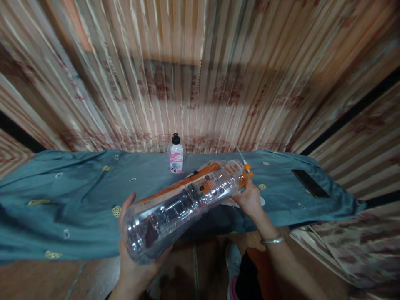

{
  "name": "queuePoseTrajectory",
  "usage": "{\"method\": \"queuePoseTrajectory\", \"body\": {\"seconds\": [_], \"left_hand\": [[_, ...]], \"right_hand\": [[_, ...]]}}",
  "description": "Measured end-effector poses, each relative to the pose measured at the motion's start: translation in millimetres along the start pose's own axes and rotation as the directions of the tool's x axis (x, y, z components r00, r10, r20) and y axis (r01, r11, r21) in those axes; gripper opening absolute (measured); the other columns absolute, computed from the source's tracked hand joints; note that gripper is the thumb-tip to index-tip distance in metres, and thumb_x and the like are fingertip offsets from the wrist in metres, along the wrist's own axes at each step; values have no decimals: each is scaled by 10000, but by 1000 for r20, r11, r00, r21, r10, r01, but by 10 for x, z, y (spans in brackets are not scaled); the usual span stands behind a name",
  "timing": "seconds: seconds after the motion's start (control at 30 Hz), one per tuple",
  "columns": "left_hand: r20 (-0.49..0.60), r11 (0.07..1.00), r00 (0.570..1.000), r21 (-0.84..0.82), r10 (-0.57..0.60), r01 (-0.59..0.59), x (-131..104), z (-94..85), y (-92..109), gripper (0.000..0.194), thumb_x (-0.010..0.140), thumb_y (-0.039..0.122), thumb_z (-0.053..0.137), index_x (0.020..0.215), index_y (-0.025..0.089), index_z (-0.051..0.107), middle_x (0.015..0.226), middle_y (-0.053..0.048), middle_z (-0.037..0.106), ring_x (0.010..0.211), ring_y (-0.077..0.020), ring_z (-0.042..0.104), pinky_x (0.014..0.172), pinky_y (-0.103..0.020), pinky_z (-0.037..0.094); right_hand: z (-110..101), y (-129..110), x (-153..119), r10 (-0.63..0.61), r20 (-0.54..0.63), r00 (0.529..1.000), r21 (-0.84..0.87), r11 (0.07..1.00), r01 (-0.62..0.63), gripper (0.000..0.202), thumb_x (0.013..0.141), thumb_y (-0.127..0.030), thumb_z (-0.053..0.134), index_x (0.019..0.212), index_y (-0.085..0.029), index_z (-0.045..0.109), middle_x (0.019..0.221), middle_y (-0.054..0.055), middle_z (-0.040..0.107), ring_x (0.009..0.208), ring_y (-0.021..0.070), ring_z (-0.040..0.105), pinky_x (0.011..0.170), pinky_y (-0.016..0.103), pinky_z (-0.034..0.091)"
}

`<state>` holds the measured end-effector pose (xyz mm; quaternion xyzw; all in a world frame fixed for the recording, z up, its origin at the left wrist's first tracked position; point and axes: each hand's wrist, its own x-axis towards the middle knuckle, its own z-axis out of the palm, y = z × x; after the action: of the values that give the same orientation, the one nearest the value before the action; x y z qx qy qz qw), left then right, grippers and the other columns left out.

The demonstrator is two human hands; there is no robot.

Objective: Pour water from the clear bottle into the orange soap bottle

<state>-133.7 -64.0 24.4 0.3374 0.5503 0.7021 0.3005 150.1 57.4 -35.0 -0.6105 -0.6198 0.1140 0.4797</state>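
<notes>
A large clear plastic water bottle lies tilted across the middle of the view, its base to the lower left and its neck to the upper right. Around the base my left hand is wrapped, its fingers partly hidden by the bottle. My right hand grips the neck end at an orange lid; a thin pale straw sticks up beside it. Orange and black print shows on the bottle's side. Behind it is a pale and orange flat item, mostly covered.
A small clear squeeze bottle with a black cap and pink label stands at the back of the cloth-covered table. To the right lies a dark phone. Part of a white item shows beneath my right hand. Patterned curtains hang close behind.
</notes>
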Motion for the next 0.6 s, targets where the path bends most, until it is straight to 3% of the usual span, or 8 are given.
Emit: {"method": "queuePoseTrajectory", "body": {"seconds": [0.17,0.33,0.5,0.6], "left_hand": [[4,994,997,-81,-74,74,8,-13,-35,1185,397,106,963,1510,366,649,827,57,712,598,-223,684,541,-370,613],[35,991,993,72,109,-111,60,-81,-97,1134,409,190,990,1485,347,667,925,36,745,646,-215,689,605,-373,604],[14,1000,1000,-12,14,-14,43,-54,-58,1185,373,153,999,1490,326,645,845,77,705,596,-187,654,568,-339,600],[21,1000,1000,-5,18,-18,27,-37,-36,1208,368,134,995,1507,316,639,879,70,707,628,-173,660,608,-316,599]], "right_hand": [[0,-21,4,11,-12,1000,7,1000,-11,526,694,-436,799,1194,-284,737,1107,86,900,999,368,874,891,474,715],[-5,-31,4,16,-10,1000,1,1000,-16,511,697,-450,785,1176,-282,728,1089,87,896,981,366,872,881,466,712],[-17,-39,10,22,5,1000,-6,1000,-22,528,698,-459,779,1191,-279,722,1100,92,891,995,369,868,880,473,711],[-21,-43,11,25,7,1000,-2,1000,-25,528,700,-461,776,1190,-275,716,1103,100,888,1001,372,868,890,480,712]]}}
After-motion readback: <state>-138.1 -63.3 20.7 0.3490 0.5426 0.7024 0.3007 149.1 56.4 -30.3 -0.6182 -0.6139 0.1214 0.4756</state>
